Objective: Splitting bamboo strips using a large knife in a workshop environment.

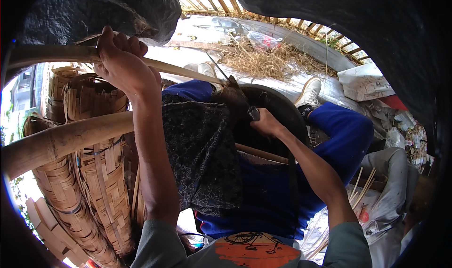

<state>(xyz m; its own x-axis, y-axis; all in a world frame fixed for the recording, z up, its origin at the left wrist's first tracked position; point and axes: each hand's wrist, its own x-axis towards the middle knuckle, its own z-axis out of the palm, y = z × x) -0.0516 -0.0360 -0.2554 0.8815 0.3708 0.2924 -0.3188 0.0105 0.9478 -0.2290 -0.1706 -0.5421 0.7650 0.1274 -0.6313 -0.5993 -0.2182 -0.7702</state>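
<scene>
My left hand [123, 60] is raised at the upper left, its fingers closed round a long bamboo piece [181, 70]. The bamboo runs from the left edge, past my hand, down toward a knife [238, 90]. In my right hand [267, 123], the knife's dark handle is gripped, with its long, narrow blade pointing up and to the left. The blade crosses near the bamboo's far end; I cannot tell whether the two touch. Behind the knife is a large dark, round object [270, 101] between my legs. A black patterned cloth [200, 150] covers my left thigh.
Tall woven bamboo baskets [96, 183] stand at the left, with a thick bamboo pole [70, 138] across them. Dry straw [259, 60] lies ahead on pale sheeting. Dark plastic sheeting [94, 13] hangs overhead. Thin sticks [365, 188] and a white sack [365, 82] are at the right.
</scene>
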